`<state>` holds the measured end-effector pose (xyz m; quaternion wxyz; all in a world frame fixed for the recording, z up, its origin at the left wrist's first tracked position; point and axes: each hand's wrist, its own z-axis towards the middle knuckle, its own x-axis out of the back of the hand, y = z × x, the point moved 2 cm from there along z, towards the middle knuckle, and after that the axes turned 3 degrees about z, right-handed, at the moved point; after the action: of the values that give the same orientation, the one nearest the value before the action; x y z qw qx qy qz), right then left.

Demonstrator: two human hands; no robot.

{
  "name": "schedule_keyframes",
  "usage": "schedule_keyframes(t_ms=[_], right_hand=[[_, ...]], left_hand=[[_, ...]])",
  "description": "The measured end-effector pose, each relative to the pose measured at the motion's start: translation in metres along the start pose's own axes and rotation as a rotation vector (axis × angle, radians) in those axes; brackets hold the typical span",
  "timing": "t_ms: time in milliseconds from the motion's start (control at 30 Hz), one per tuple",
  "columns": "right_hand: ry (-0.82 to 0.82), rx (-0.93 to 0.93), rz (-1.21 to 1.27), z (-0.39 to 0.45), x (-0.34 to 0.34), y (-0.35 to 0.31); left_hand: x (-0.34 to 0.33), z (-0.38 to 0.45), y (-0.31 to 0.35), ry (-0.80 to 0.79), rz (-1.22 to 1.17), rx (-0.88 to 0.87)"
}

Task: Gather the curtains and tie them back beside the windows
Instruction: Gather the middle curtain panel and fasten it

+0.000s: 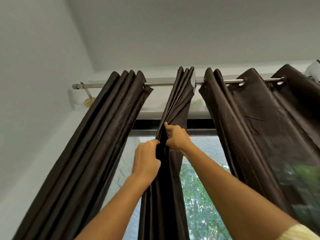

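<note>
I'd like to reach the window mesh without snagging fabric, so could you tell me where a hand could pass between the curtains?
Two gaps: between left curtain and middle bunch, and between it and right curtain. Left hand and right hand crowd the bunch.

curtains (pixel 97 135): dark satiny cloth, slight sheen | rod (pixel 161 84): polished metal

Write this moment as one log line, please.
stage: gathering | left hand: grips middle curtain | right hand: grips same curtain | tie-back: not yet done

Right curtain (pixel 270 127) blurred, edge-cropped; fingertips of both hands buried in folds.
</note>
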<state>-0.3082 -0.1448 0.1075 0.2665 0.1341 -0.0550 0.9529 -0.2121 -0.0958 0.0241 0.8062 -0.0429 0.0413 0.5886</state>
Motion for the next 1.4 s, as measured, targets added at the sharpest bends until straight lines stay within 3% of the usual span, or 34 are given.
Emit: schedule_keyframes(t_ms=[167, 267, 367, 567, 667, 733, 800, 867, 1000, 1067, 1267, 1400], right_hand=[[0.026, -0.017, -0.039, 0.011, -0.01, -0.002], [0.126, -0.147, -0.042, 0.004, -0.003, 0.007], [0.078, -0.207, -0.065, 0.001, -0.006, 0.006], [0.066, -0.123, -0.123, 0.014, -0.032, -0.013], [0.172, -0.14, -0.078, 0.013, -0.036, -0.01], [0.271, -0.23, -0.143, 0.011, -0.032, 0.001], [0.246, -0.377, -0.07, 0.01, -0.027, 0.015], [0.157, -0.416, 0.08, 0.014, -0.026, 0.023], [-0.021, -0.174, 0.087, 0.035, -0.037, -0.006], [-0.064, -0.112, 0.116, 0.041, -0.041, -0.02], [-0.022, -0.118, -0.125, 0.009, 0.0, 0.04], [-0.003, -0.149, -0.159, -0.029, 0.029, 0.058]], left_hand=[[0.01, -0.002, -0.023, -0.001, -0.029, -0.011], [-0.016, -0.004, -0.019, -0.12, -0.107, 0.002], [-0.037, -0.005, -0.018, -0.256, -0.17, 0.06], [-0.038, -0.022, -0.035, -0.223, -0.036, 0.116], [-0.035, -0.02, -0.051, -0.277, 0.052, 0.197], [-0.039, -0.016, -0.06, -0.389, -0.103, 0.331], [-0.043, -0.015, -0.061, -0.488, -0.341, 0.389], [-0.044, -0.019, -0.051, -0.553, -0.459, 0.301], [-0.046, -0.029, -0.04, -0.463, -0.417, 0.076], [-0.044, -0.032, -0.045, -0.416, -0.425, 0.065], [-0.075, -0.044, -0.003, -0.483, -0.431, -0.04], [-0.094, -0.046, 0.039, -0.457, -0.475, -0.009]])
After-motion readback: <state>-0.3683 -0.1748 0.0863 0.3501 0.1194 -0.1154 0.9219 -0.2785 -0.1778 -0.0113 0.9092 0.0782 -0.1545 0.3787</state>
